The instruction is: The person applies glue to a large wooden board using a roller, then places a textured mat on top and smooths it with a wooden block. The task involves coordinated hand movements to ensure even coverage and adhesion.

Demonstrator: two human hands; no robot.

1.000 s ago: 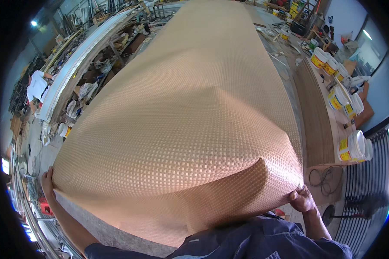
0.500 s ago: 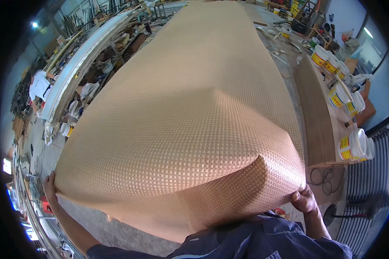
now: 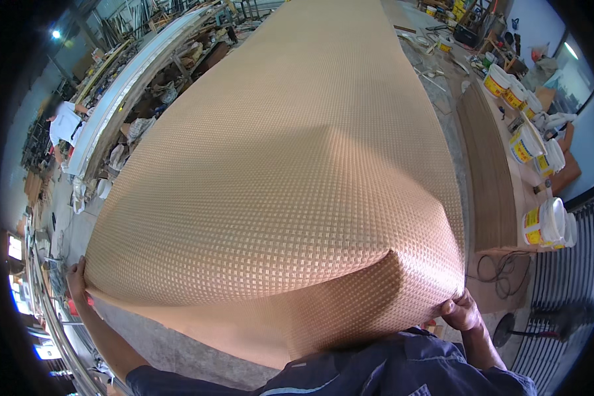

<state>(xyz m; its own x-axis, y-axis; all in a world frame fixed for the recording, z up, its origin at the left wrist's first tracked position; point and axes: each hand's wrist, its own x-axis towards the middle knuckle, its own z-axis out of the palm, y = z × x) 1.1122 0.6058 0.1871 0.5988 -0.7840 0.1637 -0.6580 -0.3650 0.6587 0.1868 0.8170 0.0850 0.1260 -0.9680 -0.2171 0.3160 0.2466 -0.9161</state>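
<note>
Currently, tan sheet [image 3: 270, 171] is pinched at opposite edges by left hand [image 3: 76, 277] and right hand [image 3: 463, 313], grey floor [image 3: 171, 340] exposed below.

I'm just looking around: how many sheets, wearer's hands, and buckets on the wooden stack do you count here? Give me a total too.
Tan patterned sheet: 1
Left hand and right hand at its edge: 2
Buckets on the wooden stack: 7 that I can make out
Total: 10

The tan sheet [image 3: 270, 178] now hides more of the leftmost bucket [image 3: 103, 189].
</note>
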